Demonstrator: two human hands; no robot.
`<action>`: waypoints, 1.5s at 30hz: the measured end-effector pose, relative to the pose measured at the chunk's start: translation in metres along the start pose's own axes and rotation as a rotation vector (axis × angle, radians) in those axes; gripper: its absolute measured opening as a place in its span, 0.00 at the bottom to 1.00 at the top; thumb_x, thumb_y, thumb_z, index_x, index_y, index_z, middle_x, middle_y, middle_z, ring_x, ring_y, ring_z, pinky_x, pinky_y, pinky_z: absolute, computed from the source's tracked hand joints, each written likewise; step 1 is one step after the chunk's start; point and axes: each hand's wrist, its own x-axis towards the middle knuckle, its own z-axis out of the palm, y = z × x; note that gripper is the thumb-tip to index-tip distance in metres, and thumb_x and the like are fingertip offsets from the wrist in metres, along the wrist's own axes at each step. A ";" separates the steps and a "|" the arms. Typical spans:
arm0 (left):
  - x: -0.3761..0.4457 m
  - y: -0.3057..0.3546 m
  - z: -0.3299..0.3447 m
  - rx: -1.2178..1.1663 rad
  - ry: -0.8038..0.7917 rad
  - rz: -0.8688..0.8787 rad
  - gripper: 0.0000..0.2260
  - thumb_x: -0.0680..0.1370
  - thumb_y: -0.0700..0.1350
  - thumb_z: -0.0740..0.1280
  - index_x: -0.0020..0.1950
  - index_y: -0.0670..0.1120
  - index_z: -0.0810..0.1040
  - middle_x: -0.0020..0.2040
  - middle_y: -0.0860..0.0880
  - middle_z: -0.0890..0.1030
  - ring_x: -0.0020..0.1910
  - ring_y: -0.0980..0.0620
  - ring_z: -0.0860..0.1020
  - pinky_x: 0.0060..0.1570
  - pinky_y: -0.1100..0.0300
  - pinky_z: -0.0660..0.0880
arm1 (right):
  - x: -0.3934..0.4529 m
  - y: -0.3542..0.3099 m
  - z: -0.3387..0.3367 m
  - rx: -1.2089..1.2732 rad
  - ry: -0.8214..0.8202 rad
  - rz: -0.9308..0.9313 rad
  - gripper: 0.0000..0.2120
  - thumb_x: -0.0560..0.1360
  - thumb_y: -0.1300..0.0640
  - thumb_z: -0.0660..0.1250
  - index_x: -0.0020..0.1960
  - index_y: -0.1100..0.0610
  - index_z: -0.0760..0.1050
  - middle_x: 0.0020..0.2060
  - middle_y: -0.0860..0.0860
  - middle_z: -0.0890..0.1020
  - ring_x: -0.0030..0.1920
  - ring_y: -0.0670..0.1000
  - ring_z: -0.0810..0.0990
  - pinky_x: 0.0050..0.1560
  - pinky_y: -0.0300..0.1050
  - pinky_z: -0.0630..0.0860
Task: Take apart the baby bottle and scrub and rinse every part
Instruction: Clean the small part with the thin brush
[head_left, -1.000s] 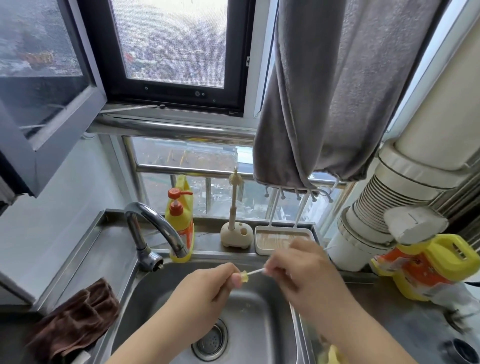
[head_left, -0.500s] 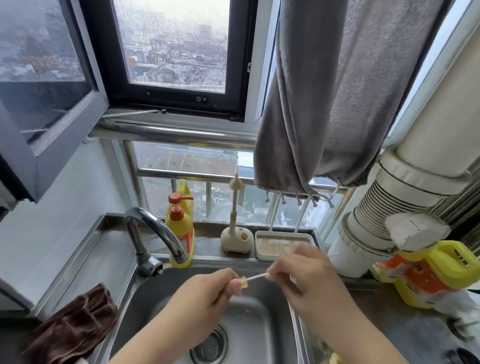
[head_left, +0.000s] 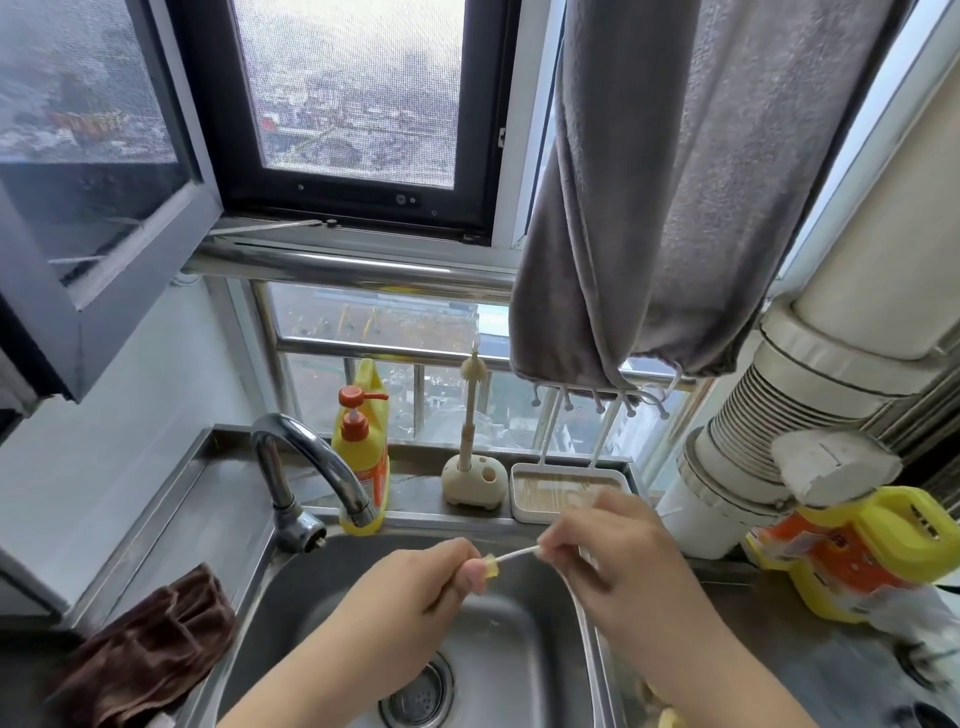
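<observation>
step: pulling straw (head_left: 514, 554) from yellow tip (head_left: 490, 565) over sink (head_left: 519, 649) | left hand (head_left: 415, 597) pinches tip — right hand (head_left: 613, 561) pinches straw | advice: pull straight, grip near the joint, stay over the basin — tip could drop toward drain (head_left: 418, 696)

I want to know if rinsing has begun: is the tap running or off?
Off. No water falls from the faucet spout into the sink.

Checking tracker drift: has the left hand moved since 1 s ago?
No. The left hand, pinching the yellow-tipped stem, stays equally far right of and below the faucet spout; only the view shifted.
</observation>
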 end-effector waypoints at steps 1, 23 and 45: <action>0.000 0.000 0.000 0.016 -0.009 0.013 0.19 0.75 0.68 0.48 0.42 0.56 0.68 0.29 0.56 0.72 0.31 0.55 0.69 0.33 0.60 0.64 | 0.001 0.000 -0.002 -0.007 0.013 -0.001 0.08 0.65 0.60 0.71 0.37 0.48 0.74 0.30 0.41 0.73 0.37 0.43 0.68 0.39 0.36 0.62; -0.001 0.008 -0.005 0.093 -0.027 -0.005 0.13 0.80 0.56 0.54 0.36 0.58 0.63 0.31 0.59 0.73 0.33 0.60 0.69 0.34 0.65 0.65 | 0.002 -0.009 -0.003 -0.115 -0.024 -0.100 0.08 0.63 0.63 0.70 0.34 0.52 0.74 0.28 0.43 0.75 0.34 0.44 0.68 0.39 0.36 0.60; -0.009 0.016 -0.008 0.029 -0.027 -0.018 0.15 0.77 0.61 0.51 0.40 0.53 0.69 0.31 0.67 0.72 0.30 0.60 0.69 0.32 0.65 0.63 | -0.003 -0.009 -0.005 -0.091 -0.081 -0.099 0.12 0.62 0.64 0.72 0.36 0.49 0.73 0.30 0.44 0.75 0.36 0.44 0.69 0.40 0.39 0.65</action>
